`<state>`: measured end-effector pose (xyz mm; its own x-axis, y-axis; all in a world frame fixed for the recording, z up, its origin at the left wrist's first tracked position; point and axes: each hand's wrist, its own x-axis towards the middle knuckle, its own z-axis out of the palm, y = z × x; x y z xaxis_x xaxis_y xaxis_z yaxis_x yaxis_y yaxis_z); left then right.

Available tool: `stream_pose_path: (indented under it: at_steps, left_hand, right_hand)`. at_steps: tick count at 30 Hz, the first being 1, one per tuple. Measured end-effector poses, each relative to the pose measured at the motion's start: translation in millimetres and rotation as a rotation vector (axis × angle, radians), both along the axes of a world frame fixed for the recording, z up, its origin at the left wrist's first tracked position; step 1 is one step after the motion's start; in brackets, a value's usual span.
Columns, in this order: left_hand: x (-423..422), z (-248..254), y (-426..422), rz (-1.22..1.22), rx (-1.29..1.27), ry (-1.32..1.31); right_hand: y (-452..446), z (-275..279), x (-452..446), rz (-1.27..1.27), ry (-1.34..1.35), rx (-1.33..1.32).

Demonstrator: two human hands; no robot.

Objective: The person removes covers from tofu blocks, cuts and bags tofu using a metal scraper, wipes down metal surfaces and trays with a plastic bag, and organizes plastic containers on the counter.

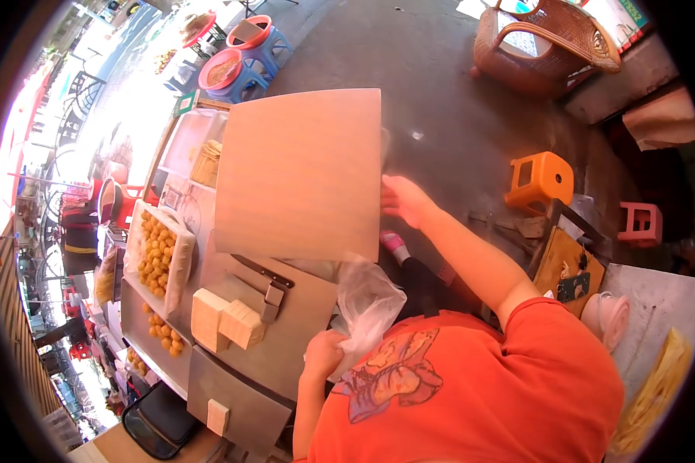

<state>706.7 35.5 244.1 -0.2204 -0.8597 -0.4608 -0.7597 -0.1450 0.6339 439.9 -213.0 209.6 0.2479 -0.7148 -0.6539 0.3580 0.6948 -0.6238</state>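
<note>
A clear plastic bag (369, 301) hangs from my left hand (324, 355), whose fingers are closed on it. My right hand (406, 202) is at the right edge of a large pale board (297, 174), fingers bent against that edge; whether they grip it is hard to tell. Below the board, a knife (262, 270) and a cleaver-like metal tool (272, 301) lie on the metal counter (309, 339). Pale tofu-like blocks (228, 320) sit beside them, and a smaller block (218, 417) rests nearer the bottom.
Round yellow pieces fill a lined tray (179, 258) at the left. An orange stool (544, 181), a pink stool (639, 224) and a wicker chair (548, 46) stand at the right. Red basins (224, 71) rest on blue stools (266, 58) at the top.
</note>
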Motion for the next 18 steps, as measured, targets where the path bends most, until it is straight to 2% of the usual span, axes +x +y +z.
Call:
stream_pose_path:
  at_steps: [3, 7, 9, 12, 15, 18]
  left_hand:
    - [5.6, 5.2, 10.3, 0.02, -0.04, -0.023]
    - [3.7, 2.1, 26.9, 0.098, -0.034, 0.006]
    - [3.4, 1.0, 36.7, 0.104, -0.033, 0.025]
    - [3.4, -7.4, 45.6, 0.077, -0.057, 0.032]
    - [7.5, -11.8, 51.8, 0.102, -0.082, 0.05]
    - [10.7, -15.3, 53.1, 0.122, -0.101, 0.098]
  right_hand:
    - [-6.0, -19.0, 25.9, 0.024, 0.028, -0.006]
    - [-15.1, -11.9, 39.8, -0.031, -0.153, -0.078]
    - [-15.2, 30.3, 47.8, -0.079, -0.264, -0.129]
    - [-23.3, 48.1, 67.0, -0.193, -0.497, -0.245]
    - [-17.2, 83.6, 69.5, -0.208, -0.452, -0.351]
    - [-1.9, 130.2, 50.4, -0.413, -0.51, -0.391]
